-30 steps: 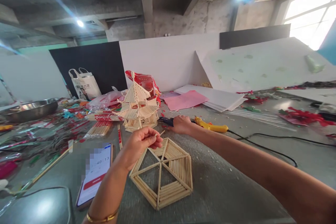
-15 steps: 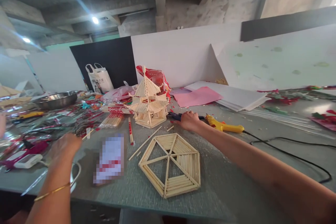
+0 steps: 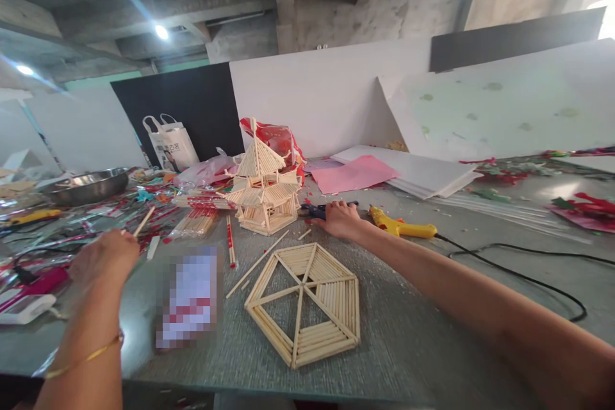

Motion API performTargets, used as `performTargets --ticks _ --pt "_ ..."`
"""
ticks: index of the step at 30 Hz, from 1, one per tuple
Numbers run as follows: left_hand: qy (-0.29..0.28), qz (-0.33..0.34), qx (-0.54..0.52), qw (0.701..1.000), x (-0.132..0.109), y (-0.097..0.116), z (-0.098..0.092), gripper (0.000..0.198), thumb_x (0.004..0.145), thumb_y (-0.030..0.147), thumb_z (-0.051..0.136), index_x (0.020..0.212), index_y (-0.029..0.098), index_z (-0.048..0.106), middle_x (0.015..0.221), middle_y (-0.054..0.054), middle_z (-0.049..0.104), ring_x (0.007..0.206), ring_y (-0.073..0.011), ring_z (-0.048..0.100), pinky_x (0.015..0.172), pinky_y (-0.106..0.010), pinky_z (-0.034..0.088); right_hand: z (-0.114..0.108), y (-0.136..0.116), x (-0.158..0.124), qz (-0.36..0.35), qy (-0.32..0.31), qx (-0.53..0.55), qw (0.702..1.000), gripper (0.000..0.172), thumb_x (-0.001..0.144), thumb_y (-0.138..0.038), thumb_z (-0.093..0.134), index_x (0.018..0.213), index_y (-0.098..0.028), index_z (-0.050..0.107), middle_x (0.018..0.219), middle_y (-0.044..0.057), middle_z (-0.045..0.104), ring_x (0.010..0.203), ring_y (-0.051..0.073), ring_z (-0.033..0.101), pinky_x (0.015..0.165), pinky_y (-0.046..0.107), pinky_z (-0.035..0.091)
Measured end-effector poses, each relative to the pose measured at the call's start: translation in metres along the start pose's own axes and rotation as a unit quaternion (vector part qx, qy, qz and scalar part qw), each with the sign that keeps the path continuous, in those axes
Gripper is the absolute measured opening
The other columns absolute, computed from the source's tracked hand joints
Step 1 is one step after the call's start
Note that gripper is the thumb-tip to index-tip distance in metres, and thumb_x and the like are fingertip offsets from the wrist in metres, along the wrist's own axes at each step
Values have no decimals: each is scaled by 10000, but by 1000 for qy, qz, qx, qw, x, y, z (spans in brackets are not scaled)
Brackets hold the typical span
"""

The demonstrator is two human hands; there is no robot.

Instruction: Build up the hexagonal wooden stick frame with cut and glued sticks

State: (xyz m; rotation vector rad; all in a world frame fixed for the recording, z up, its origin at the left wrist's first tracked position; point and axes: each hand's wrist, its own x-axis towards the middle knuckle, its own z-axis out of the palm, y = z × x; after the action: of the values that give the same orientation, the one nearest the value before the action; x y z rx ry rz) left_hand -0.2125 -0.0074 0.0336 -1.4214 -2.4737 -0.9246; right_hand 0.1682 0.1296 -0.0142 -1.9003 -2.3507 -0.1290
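My left hand point(image 3: 106, 257) is closed around a short wooden stick point(image 3: 144, 221), whose free end points up and away. A small white strip point(image 3: 152, 248) lies on the table beside it. My right hand point(image 3: 342, 219) is closed over dark-handled pliers point(image 3: 314, 210), which rest on the table and are partly hidden by the fingers. Between my arms lies a flat wheel-shaped frame of wooden sticks point(image 3: 327, 341), some of its sections filled with rows of sticks. Behind it stands a tiered stick pavilion point(image 3: 266, 195). A long thin stick point(image 3: 257, 264) lies left of the frame.
A yellow glue gun point(image 3: 408, 229) with a black cord point(image 3: 519, 246) lies right of my right hand. Pink paper point(image 3: 355, 174) and white boards point(image 3: 432, 173) are at the back. Packaged sticks point(image 3: 195, 223), a steel bowl point(image 3: 89, 187) and plastic scraps clutter the left.
My left hand has raised the stick, now tilted upward and apart from the white strip. My right hand stays at the pliers. The whole view has shifted slightly.
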Motion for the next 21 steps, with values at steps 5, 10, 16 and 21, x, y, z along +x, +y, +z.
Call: performTargets --ticks 5,10,16,21 --pt "31 184 143 972 -56 101 -21 263 827 332 318 799 196 542 712 -42 570 757 -282 590 644 -401 421 -56 -18 -41 -183 212 69 957 455 911 -405 233 1220 -114 398 1227 149 446 1105 236 391 887 359 288" --pt "6 333 58 941 -97 175 7 185 819 295 398 783 204 555 747 -48 627 681 -203 583 562 -274 373 -76 -25 -76 -369 197 27 908 261 891 -219 300 974 -121 527 919 94 565 845 181 473 779 318 320" --pt "-84 350 -2 933 -88 194 61 179 801 197 407 734 186 573 730 -86 643 707 -210 594 593 -278 365 -26 -11 -59 -216 99 80 968 218 853 -144 341 919 -144 549 894 67 592 781 135 527 667 231 346" --pt "5 318 -101 943 -105 193 35 276 871 350 341 802 189 555 719 -49 629 654 -181 572 573 -281 356 -23 -34 -54 -285 77 85 952 228 859 -194 365 881 -137 584 899 74 605 827 158 542 691 250 385"
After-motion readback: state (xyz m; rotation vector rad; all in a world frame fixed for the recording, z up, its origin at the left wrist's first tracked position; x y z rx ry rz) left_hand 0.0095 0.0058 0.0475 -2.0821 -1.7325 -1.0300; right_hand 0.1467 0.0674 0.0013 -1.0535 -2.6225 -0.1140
